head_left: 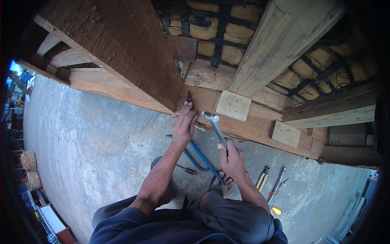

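My right hand is closed round the shaft of a metal hammer. Its shiny head hovers just right of my left hand, over the edge of the wooden rail. My left hand rests by that rail with its fingers pinched together. A small dark metal piece shows beyond the fingertips, close to the foot of a broad brown board; its lower part is hidden by the fingers. A pale wood block sits on the rail to the right.
A blue hacksaw-like frame and a screwdriver lie on the concrete floor between my legs. Yellow-handled pliers and a yellow-handled tool lie right. A wooden post slants up before dark webbing.
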Motion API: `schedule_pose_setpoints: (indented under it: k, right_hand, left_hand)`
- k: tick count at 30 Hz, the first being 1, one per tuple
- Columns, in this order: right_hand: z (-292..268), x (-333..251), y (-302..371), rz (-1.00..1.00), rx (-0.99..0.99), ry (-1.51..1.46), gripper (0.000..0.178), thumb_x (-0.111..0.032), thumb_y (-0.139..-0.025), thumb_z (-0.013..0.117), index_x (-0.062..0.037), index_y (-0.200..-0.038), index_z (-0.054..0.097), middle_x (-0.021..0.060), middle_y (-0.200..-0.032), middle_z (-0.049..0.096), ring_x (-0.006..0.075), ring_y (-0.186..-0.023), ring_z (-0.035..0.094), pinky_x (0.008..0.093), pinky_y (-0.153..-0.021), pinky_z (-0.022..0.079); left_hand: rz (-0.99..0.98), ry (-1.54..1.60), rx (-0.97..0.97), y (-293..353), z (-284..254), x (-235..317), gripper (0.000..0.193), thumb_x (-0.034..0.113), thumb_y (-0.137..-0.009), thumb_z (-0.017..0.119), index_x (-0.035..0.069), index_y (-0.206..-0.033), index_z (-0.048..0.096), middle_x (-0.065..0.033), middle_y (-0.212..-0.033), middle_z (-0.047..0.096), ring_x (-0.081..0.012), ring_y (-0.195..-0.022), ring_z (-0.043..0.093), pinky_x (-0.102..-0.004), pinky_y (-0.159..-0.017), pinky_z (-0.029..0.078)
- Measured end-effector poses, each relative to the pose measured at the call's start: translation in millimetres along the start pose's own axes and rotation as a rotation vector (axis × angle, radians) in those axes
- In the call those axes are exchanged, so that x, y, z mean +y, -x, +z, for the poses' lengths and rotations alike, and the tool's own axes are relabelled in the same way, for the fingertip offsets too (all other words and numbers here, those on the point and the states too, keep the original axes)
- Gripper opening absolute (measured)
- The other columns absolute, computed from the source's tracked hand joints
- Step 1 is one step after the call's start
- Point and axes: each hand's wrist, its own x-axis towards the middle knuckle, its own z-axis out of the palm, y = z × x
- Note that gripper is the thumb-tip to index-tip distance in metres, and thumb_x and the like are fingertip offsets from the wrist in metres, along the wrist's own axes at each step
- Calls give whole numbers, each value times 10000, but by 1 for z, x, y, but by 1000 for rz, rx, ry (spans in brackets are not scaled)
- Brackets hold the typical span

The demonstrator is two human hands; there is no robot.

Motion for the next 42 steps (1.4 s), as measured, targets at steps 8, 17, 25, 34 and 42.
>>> schedule_pose_setpoints:
  k: [8, 17, 25, 34, 42]
  right_hand:
    - [-4, -23, 3, -17, -22, -28, 179, -187, -1017, 610, -34, -1109, 603, 185, -741, 669, 379, -676, 706, 435, -605, 527]
    - [-16, -32, 25, 140, -27, -55, 195, -192, -1004, 613, -19, -1094, 609, 206, -803, 699, 397, -739, 730, 437, -654, 545]
    - [-21, -24, 38, 233, -4, 23, 213, -206, -994, 631, -23, -1102, 630, 159, -735, 685, 321, -664, 721, 399, -632, 531]
    - [-12, -16, 35, 267, 49, 2, 184, -182, -983, 650, -30, -1084, 631, 114, -689, 644, 220, -588, 643, 366, -593, 496]
    - [-17, -19, 38, 242, 47, 35, 183, -195, -992, 653, -36, -1082, 639, 80, -689, 637, 145, -591, 595, 326, -588, 479]
  left_hand:
    - [222, -19, -309, -15, -24, -24, 287, -46, -847, 696, 6, -1127, 658, -192, -1385, 613, -385, -1348, 551, -461, -1108, 489]
    - [-150, 216, -33, -57, -8, 4, 145, -48, -901, 561, -9, -1040, 578, -222, -1080, 622, -428, -1122, 610, -479, -930, 499]
    - [174, 234, -139, -91, 44, 8, 77, 70, -763, 615, 26, -797, 562, -143, -784, 538, -350, -740, 532, -452, -782, 430]
    - [525, 305, -361, -73, -12, -7, 242, 143, -727, 722, 68, -554, 570, -79, -610, 464, -282, -650, 498, -399, -709, 409]
    - [241, 266, -172, -75, 6, 13, 183, 109, -766, 671, 42, -663, 537, -108, -679, 512, -304, -720, 529, -414, -756, 409]
